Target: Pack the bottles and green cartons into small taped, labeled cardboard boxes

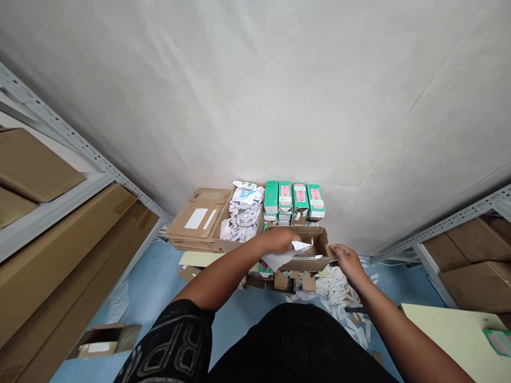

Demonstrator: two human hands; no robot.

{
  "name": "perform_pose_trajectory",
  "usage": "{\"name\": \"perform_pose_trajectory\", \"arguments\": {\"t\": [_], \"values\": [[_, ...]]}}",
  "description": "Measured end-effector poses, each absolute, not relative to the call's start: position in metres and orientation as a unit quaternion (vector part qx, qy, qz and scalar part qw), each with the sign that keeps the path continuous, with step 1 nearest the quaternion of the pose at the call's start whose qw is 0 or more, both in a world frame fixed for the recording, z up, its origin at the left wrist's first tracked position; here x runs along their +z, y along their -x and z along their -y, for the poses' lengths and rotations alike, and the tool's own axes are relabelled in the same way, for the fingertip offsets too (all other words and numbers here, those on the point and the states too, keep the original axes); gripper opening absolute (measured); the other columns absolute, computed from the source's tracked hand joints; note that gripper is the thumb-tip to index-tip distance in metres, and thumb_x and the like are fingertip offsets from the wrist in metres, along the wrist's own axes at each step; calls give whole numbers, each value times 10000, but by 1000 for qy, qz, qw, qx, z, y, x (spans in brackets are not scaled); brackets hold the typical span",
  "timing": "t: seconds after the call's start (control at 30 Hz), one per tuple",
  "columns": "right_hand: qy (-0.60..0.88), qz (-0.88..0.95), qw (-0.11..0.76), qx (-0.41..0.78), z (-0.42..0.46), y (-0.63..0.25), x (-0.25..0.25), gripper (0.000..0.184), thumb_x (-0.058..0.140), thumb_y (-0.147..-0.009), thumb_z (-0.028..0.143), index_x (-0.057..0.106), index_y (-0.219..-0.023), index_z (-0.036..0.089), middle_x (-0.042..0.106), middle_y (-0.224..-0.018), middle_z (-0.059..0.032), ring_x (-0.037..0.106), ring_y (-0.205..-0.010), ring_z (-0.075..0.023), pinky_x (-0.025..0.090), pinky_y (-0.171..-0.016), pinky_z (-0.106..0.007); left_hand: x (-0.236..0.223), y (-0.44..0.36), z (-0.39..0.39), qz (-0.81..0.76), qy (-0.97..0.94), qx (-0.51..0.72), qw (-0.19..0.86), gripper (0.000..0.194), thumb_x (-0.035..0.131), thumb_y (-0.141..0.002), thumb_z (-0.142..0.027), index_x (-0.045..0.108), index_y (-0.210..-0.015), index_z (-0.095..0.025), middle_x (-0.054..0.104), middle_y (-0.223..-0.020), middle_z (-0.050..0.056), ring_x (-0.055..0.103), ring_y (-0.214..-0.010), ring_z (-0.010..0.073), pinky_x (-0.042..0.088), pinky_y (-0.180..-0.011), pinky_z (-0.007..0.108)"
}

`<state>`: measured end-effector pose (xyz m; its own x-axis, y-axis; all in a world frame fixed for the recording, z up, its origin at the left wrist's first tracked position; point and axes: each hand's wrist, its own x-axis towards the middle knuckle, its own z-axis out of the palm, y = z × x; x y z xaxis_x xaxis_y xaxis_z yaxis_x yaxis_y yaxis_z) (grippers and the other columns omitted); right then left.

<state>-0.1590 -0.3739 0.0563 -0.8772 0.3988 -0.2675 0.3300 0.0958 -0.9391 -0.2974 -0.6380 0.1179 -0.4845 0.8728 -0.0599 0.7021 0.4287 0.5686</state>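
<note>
An open cardboard box (297,264) is in front of me, tilted so that its inside shows. At its right end, my right hand (346,260) pinches the edge between thumb and fingers. My left hand (281,240) reaches over the left side of this box, its fingers closed on a sheet of white paper (279,259) that hangs below the hand. Part of the left fingers is hidden by the paper. Just behind stand several green boxes with pink panels (300,196). To their left, a carton (235,246) is filled with crumpled white paper (243,213).
Flattened cardboard boxes (199,218) are stacked at the left of the table (199,259). Paper strips (343,292) litter the blue floor. Metal shelves with large cartons flank both sides (80,266). A pale yellow board (447,330) is at lower right.
</note>
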Motion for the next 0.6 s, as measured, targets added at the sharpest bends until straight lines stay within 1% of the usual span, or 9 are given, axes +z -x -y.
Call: {"name": "perform_pose_trajectory", "arguments": {"t": [0.1, 0.17, 0.23, 0.3, 0.37, 0.43, 0.53, 0.6], "values": [[248, 742, 17, 623, 372, 151, 57, 375, 626, -787, 508, 765, -876, 171, 744, -804, -60, 666, -726, -233, 587, -573, -318, 106, 304, 618, -811, -469, 217, 274, 217, 719, -809, -286, 790, -1013, -306, 796, -1009, 64, 719, -955, 299, 515, -921, 392], [247, 746, 13, 619, 371, 146, 58, 361, 626, -787, 508, 760, -851, 179, 731, -767, -56, 662, -727, -237, 587, -578, -319, 99, 307, 603, -814, -440, 233, 301, 167, 764, -778, -367, 789, -924, -290, 796, -952, 76, 731, -949, 317, 520, -934, 404], [242, 749, 14, 616, 369, 142, 58, 359, 620, -790, 510, 757, -837, 181, 724, -750, -60, 663, -737, -243, 588, -574, -318, 96, 309, 589, -818, -410, 247, 318, 222, 811, -723, -461, 772, -822, -266, 789, -873, 88, 741, -936, 338, 525, -944, 415], [241, 750, 13, 616, 368, 139, 58, 366, 610, -796, 510, 758, -841, 178, 722, -747, -65, 667, -745, -247, 590, -567, -319, 101, 309, 579, -818, -398, 249, 332, 293, 840, -671, -507, 762, -788, -250, 786, -849, 97, 746, -921, 353, 531, -935, 423], [244, 750, 14, 615, 366, 136, 58, 373, 606, -799, 510, 761, -854, 175, 723, -749, -67, 673, -750, -247, 592, -564, -315, 113, 308, 573, -811, -409, 242, 343, 288, 847, -653, -463, 773, -824, -244, 798, -894, 96, 747, -905, 345, 535, -912, 416], [248, 749, 17, 614, 364, 132, 59, 374, 605, -798, 506, 763, -865, 174, 725, -752, -69, 679, -753, -245, 593, -566, -309, 131, 306, 573, -802, -427, 223, 352, 256, 825, -670, -377, 790, -894, -257, 810, -975, 82, 744, -914, 323, 533, -895, 393], [255, 746, 20, 614, 362, 126, 59, 367, 602, -799, 505, 757, -853, 177, 724, -755, -68, 678, -752, -240, 593, -568, -303, 161, 300, 584, -803, -451, 202, 333, 261, 723, -781, -333, 799, -1027, -286, 806, -1102, 59, 735, -985, 296, 529, -896, 361], [258, 743, 21, 618, 361, 121, 59, 358, 609, -797, 508, 749, -837, 182, 722, -758, -66, 674, -753, -238, 593, -569, -301, 179, 292, 600, -806, -460, 233, 291, 299, 651, -859, -349, 787, -1121, -297, 787, -1188, 45, 724, -1047, 282, 534, -909, 347]]}}
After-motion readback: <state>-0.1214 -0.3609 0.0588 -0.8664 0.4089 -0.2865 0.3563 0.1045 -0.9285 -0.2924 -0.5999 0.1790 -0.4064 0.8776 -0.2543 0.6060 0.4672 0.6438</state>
